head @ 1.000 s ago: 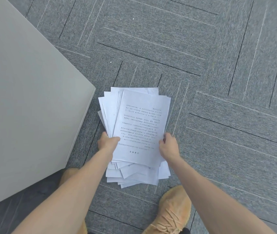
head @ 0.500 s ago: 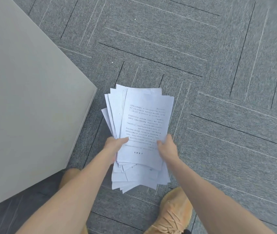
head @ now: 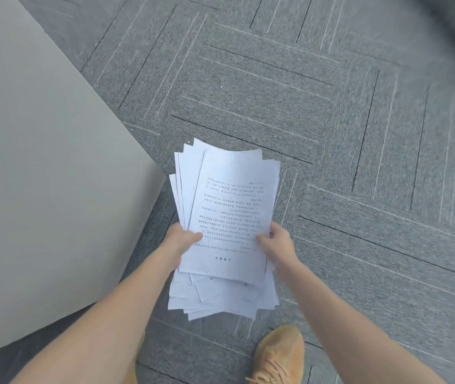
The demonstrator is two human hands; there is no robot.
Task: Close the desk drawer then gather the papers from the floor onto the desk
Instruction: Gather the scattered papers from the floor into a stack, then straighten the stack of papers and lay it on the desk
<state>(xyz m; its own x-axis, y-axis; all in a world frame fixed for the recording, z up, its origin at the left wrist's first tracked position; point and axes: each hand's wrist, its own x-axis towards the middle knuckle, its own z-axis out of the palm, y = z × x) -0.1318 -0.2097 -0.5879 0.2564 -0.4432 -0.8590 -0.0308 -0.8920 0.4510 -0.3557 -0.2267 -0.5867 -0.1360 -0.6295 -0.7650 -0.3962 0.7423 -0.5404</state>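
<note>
You've got the papers (head: 229, 214) up off the carpet (head: 331, 112), a thick, uneven stack held dead centre of your view, and both hands are on it. Your left hand (head: 180, 242) grips the stack's edge at nine o'clock, thumb lying across the top sheet and the other fingers tucked out of sight underneath. Your right hand (head: 276, 243) takes the opposite edge at three o'clock, thumb pressed on the printed page, fingers curled under the pile. Both grips are narrow, pinched tight onto the paper.

The top sheet carries rows of small printed text, too blurred to read. Below it the sheets are fanned out: corners poke past the top page towards eleven o'clock, and a ragged fringe of loose edges hangs out at six o'clock, beneath your wrists. The stack tilts slightly, its far end leaning toward one o'clock.

The desk (head: 40, 176) fills the nine o'clock side, a plain pale grey surface, and its near corner sits just beside the left edge of the stack. Whether the paper touches that corner, you can't tell from here. The stack is not on the desk.

Down at five o'clock, your tan lace-up shoe (head: 279, 356) is planted on the grey carpet tiles, directly below the papers. Your bare forearms run in from the bottom corners.
</note>
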